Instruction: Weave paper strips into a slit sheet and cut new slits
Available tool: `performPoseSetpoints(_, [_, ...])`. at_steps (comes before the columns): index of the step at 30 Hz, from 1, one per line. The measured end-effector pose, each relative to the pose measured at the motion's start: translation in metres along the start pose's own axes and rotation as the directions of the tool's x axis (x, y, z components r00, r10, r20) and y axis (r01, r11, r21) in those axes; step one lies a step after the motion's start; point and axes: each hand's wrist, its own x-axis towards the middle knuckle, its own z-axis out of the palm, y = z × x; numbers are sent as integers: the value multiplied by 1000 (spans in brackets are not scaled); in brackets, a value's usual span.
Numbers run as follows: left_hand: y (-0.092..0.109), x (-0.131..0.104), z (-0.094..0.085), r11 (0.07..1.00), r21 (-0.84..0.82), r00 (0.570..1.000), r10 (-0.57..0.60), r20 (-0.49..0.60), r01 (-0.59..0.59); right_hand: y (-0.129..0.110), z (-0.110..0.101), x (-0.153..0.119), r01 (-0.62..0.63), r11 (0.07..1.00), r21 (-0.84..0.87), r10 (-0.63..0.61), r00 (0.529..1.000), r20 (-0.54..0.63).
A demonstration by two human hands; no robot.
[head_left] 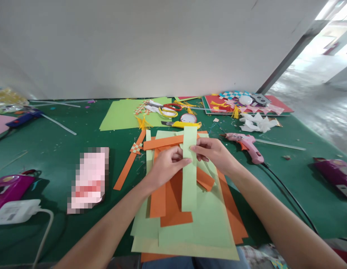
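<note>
A long pale green paper strip is held upright over the paper pile. My left hand pinches its left edge, the thumb lying on the strip. My right hand grips the right edge a little higher up, thumb in front. Beneath both hands lie orange strips and larger pale green sheets, with an orange sheet showing at the right. An orange strip with a small woven checkered piece rests left of the pile.
Scissors, a yellow cutter and a tape roll lie behind the pile. A pink glue gun with a cord is at right. A pixelated pink object and a white plug are at left. A wall stands behind.
</note>
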Motion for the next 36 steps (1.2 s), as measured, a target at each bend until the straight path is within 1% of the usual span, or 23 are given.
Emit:
performPoseSetpoints(9, [-1, 2, -1, 1000, 7, 998, -20, 52, 20, 0, 1, 0, -2, 1000, -13, 2, 1000, -1])
performPoseSetpoints(12, [-2, 2, -1, 998, 60, 998, -12, 58, 9, -1, 1, 0, -1, 1000, -16, 0, 1000, -6])
performPoseSetpoints(15, [-3, 3, -1, 992, 122, 997, -32, 75, 22, -1, 2, 0, 0, 1000, -9, 0, 1000, -22])
performPoseSetpoints(19, [-3, 2, -1, 991, 126, 991, -58, 118, 43, 0, 2, 1, 4, 1000, 10, -4, 999, -49])
performPoseSetpoints(22, [-1, 1, 0, 992, 124, 997, -30, 77, 20, 0, 2, 0, 11, 999, 34, -9, 999, -52])
performPoseSetpoints(25, [0, 1, -1, 997, 74, 1000, -3, 15, 1, -1, 2, 0, 6, 999, 38, -6, 1000, -14])
performPoseSetpoints(27, [0, 2, -1, 999, 49, 1000, 4, -28, -2, -2, 3, -1, -13, 1000, 1, 13, 1000, 24])
performPoseSetpoints(30, [-2, 2, -2, 998, 57, 995, 21, -93, -15, -1, 3, 0, -35, 997, -68, 40, 997, 70])
performPoseSetpoints(33, [-2, 3, -2, 999, 41, 994, 33, -107, -28, -1, 3, 0, -39, 995, -90, 48, 994, 100])
performPoseSetpoints(36, [-2, 3, -2, 999, 42, 991, 18, -134, -13, -3, 3, 0, -63, 991, -121, 77, 991, 109])
